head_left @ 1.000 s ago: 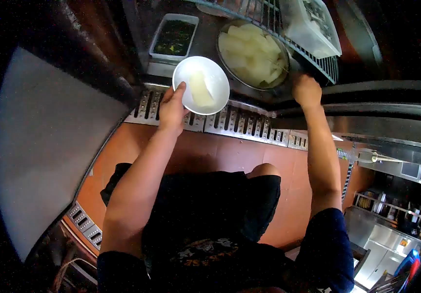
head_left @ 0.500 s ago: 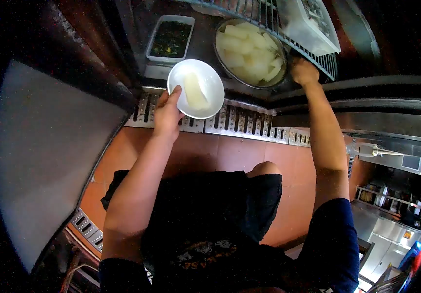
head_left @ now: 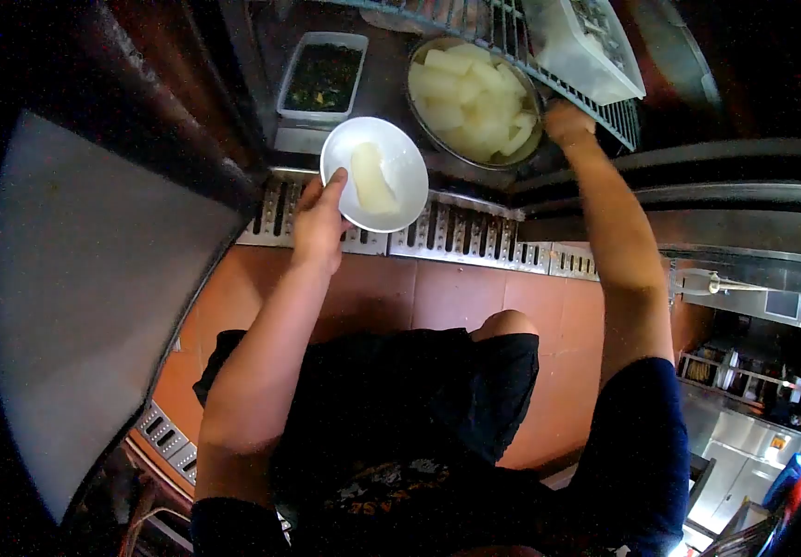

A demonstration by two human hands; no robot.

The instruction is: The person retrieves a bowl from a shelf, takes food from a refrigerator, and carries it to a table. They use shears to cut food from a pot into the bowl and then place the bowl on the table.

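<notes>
Pinching the near-left rim of the white bowl (head_left: 398,176), my left hand (head_left: 319,223) holds one pale slice (head_left: 371,178) clear of its edge. My right hand (head_left: 569,124), its grip unreadable, sits beside the round pan's rim (head_left: 538,139), beneath the wire shelf (head_left: 619,119).

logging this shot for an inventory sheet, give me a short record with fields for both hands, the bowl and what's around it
left hand: grips the round white bowl, thumb over its rim
bowl contents: one pale, oblong piece
right hand: beside the round metal basin, near the wire rack; grip unclear
basin contents: many pale, translucent chunks
left of basin: rectangular white plastic tub with dark green contents
on rack: translucent white plastic box
</notes>
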